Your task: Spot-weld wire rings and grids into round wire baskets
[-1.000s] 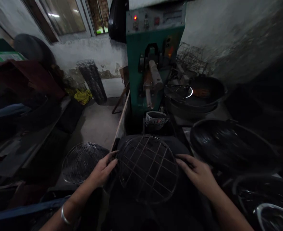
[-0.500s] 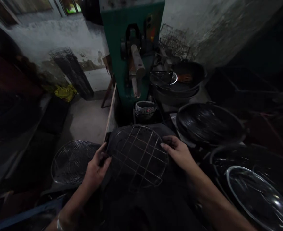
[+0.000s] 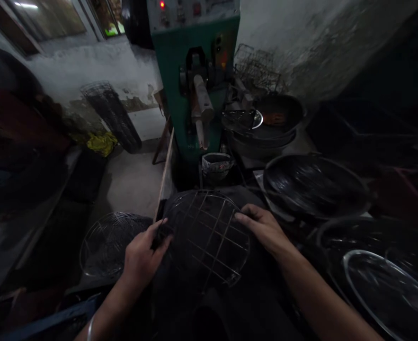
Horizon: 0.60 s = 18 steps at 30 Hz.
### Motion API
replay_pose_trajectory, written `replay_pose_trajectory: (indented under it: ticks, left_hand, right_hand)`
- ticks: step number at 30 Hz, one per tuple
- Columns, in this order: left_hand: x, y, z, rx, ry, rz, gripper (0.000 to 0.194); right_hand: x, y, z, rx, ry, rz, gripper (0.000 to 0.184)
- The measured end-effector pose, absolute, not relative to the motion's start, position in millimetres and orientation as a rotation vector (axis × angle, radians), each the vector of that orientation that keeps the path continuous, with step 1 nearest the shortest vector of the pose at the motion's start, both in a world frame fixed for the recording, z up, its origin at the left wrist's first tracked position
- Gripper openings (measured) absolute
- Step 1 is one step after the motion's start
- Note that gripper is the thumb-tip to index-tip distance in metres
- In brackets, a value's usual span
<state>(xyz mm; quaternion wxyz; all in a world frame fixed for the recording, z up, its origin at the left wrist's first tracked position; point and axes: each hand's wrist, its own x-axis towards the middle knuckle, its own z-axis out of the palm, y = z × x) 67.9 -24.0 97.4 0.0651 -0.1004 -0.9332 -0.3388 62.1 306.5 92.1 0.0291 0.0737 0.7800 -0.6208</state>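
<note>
A round wire rack (image 3: 214,258) with a crossed grid lies tilted in front of me, above dark cloth over my lap. My left hand (image 3: 145,253) is closed on its left rim, thumb and fingers pinching the edge. On the opposite side, my right hand (image 3: 263,228) pinches the upper right rim between thumb and fingers. Past the rack stands a green machine (image 3: 173,57) with two thick metal arms (image 3: 203,99), one above the other. Dim light hides the rack's lower left edge.
Stacked wire racks (image 3: 114,244) lie at the left. To the right are a dark basin (image 3: 315,187) of wires and a shiny metal ring (image 3: 347,265). A printed bag (image 3: 216,163) sits below the machine arms. A wire mesh roll (image 3: 114,116) leans on the wall.
My view has tipped up a little, so the machine's top panel with a red light now shows. Both hands still hold the rack; the left hand has shifted slightly inward.
</note>
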Motion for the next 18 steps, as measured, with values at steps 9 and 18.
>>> replay_pose_trajectory:
  ticks: [9, 18]
  left_hand:
    - [77.6, 43.5, 124.7, -1.518, -2.576, -0.854, 0.076]
    - [63.9, 56.2, 98.4, -1.611, -2.624, -0.936, 0.075]
  right_hand:
    - [61.5, 301.6, 90.1, 0.092, 2.474, -1.979, 0.031]
    - [67.7, 328.5, 91.6, 0.045, 2.755, -1.725, 0.025]
